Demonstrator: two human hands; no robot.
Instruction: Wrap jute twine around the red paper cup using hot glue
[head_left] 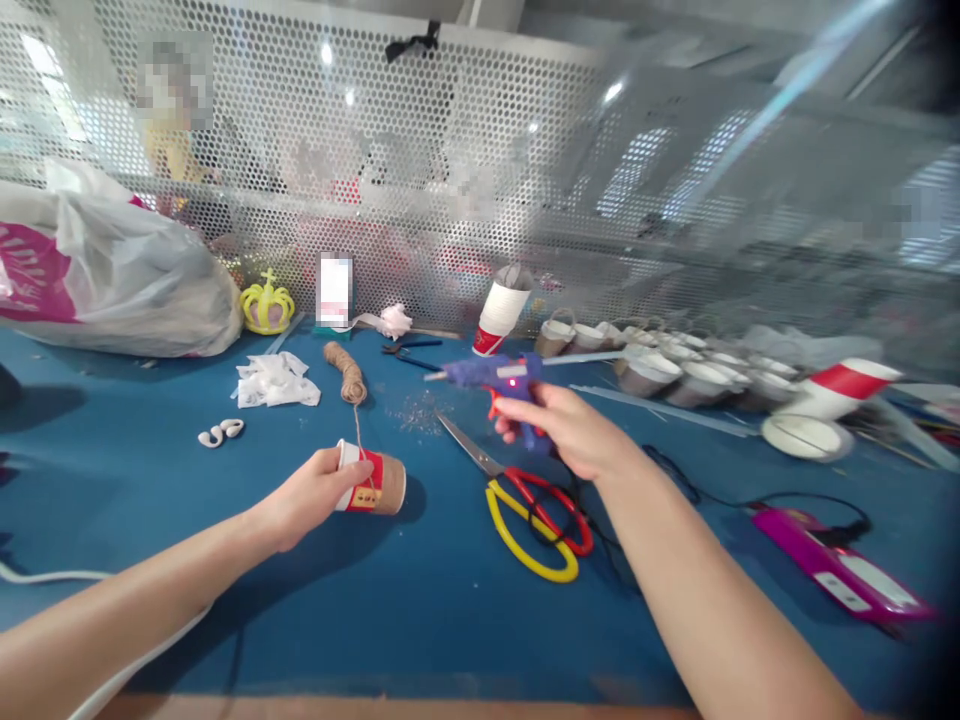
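Observation:
My left hand (304, 495) grips a paper cup (388, 484) lying on its side, white and red with brown twine wound around one end. A strand of twine runs from under my thumb up to a twine bundle (346, 373) on the table. In my right hand (559, 425) is a blue hot glue gun (480, 372) with a red trigger and a small red light, held above the table with its nozzle pointing left. A clear glue stick (585, 357) sticks out of its back. Large scissors (534, 520) with red and yellow handles lie half open below the glue gun.
Stacked paper cups (501, 310) and several twine-wrapped cups (649, 368) stand along the mesh screen (450, 180). A purple power strip (840, 570) lies at right, with black cords nearby. Crumpled white plastic (276, 382), a yellow crown (268, 303) and a big plastic bag (112, 270) sit at left.

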